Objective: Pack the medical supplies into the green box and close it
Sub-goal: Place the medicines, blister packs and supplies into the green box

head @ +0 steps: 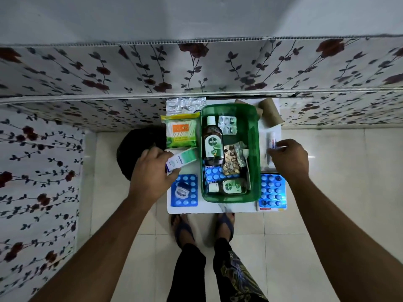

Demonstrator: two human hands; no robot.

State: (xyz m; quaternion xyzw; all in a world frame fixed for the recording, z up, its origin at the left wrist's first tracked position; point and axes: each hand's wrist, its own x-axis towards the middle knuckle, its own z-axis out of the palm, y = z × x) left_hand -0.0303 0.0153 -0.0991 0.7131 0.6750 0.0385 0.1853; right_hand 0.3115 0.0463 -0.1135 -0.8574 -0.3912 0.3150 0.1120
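Note:
The open green box [254, 149] stands on a small white table [209, 207]. Inside lie a large Dettol bottle [212, 142], a small Dettol bottle [229, 186], a silver blister strip [227, 125], a gold pill strip [231, 160] and a blue blister strip [214, 173]. My left hand [154, 168] grips a white and green carton [180, 160] left of the box. My right hand [290, 158] rests its fingertips on a white tube [271, 141] right of the box; the grip itself is hidden.
A green cotton-bud pack [182, 132] and a silver strip [185, 104] lie at the table's left rear. Blue blister sheets lie at front left [185, 191] with a small jar on top, and front right [272, 190]. Cardboard tubes [270, 113] stand at the back right. A dark round object [135, 149] sits left of the table.

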